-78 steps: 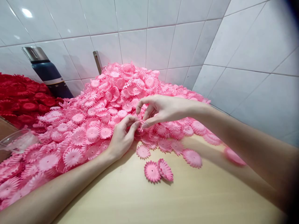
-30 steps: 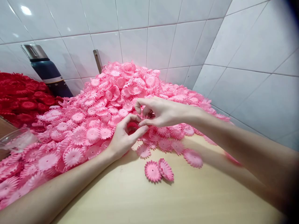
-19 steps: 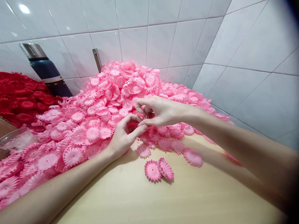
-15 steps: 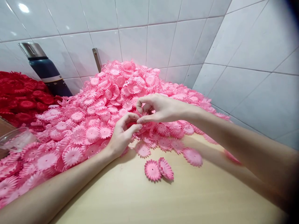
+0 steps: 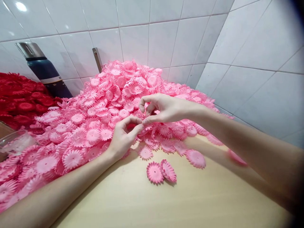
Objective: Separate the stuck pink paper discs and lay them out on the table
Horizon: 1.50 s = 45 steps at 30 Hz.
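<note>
My left hand (image 5: 125,134) is closed in a pinch, thumb against forefinger, just above the near edge of a large heap of pink flower-shaped discs (image 5: 95,136). Its fingertips meet those of my right hand (image 5: 160,109), which comes in from the right with the fingers curled and the thumb pointing left. Whatever lies between the fingertips is too small or too hidden to make out. In front of the hands, two darker pink scalloped discs (image 5: 155,173) lie on the table, one leaning on the other, each with a small centre hole where it shows.
Pale wooden table (image 5: 190,199) in front. A dark blue bottle (image 5: 46,71) with a steel cap leans behind the heap at left, beside a red pile (image 5: 23,98). A clear plastic container (image 5: 17,142) sits at the left edge. White tiled walls (image 5: 163,38) close off the back and right.
The fingertips have shifted very slightly against each other, and the right thumb sits a little higher and further right. The view has moved slightly. The discs lie as before.
</note>
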Each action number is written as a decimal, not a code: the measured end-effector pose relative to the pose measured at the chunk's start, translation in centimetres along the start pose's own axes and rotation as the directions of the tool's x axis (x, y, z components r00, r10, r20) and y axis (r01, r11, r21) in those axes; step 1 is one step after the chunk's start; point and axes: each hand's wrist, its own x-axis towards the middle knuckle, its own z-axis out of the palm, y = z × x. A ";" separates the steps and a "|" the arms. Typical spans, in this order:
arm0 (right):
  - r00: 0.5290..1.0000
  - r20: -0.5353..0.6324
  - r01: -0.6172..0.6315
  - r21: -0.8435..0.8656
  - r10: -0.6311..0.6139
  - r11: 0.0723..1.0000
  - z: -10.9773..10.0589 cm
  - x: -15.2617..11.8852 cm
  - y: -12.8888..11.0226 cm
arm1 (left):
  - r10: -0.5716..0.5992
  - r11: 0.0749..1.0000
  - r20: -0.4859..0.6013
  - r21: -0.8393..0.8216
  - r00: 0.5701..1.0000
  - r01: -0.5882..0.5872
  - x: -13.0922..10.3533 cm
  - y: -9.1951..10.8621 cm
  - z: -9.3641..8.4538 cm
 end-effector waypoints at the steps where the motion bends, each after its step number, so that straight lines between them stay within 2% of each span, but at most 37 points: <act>1: 1.000 -0.010 0.011 0.006 -0.011 1.000 0.1 0.0 -0.1 | -0.006 1.000 0.013 0.004 1.000 0.006 0.0 0.0 0.0; 9: 0.996 -0.058 0.070 -0.007 -0.070 0.998 0.7 0.2 -1.0 | -0.029 0.999 0.038 -0.018 0.999 0.030 -0.1 0.0 0.0; 13: 0.992 -0.108 0.068 -0.016 -0.069 0.998 0.7 0.4 -0.5 | 0.002 0.995 -0.047 -0.101 0.999 -0.007 0.1 0.0 0.1; 17: 0.999 -0.028 0.032 -0.053 -0.033 0.998 0.3 0.3 0.2 | 0.040 0.996 -0.122 -0.074 0.992 -0.049 0.2 0.0 0.2; 23: 1.000 0.016 -0.026 -0.036 0.027 0.999 -0.3 0.0 0.3 | 0.108 0.993 -0.050 -0.048 0.993 -0.110 -0.1 -0.4 0.3; 30: 1.000 0.008 -0.005 -0.023 0.005 1.000 -0.2 0.0 -0.2 | 0.134 0.991 0.042 -0.016 0.990 -0.133 -0.2 -0.7 0.1; 36: 1.000 -0.027 0.004 0.004 -0.004 1.000 -0.1 0.0 -0.2 | 0.129 0.992 0.050 0.011 0.990 -0.130 -0.3 -0.3 0.2; 41: 0.999 -0.033 0.031 0.039 -0.030 0.999 -0.1 0.1 -0.1 | 0.116 0.993 0.010 0.015 0.993 -0.117 -0.2 -0.1 0.3; 45: 1.000 -0.016 0.017 0.039 -0.016 0.999 -0.2 0.1 0.0 | 0.156 0.988 -0.017 -0.015 0.988 -0.157 -0.2 -0.3 0.4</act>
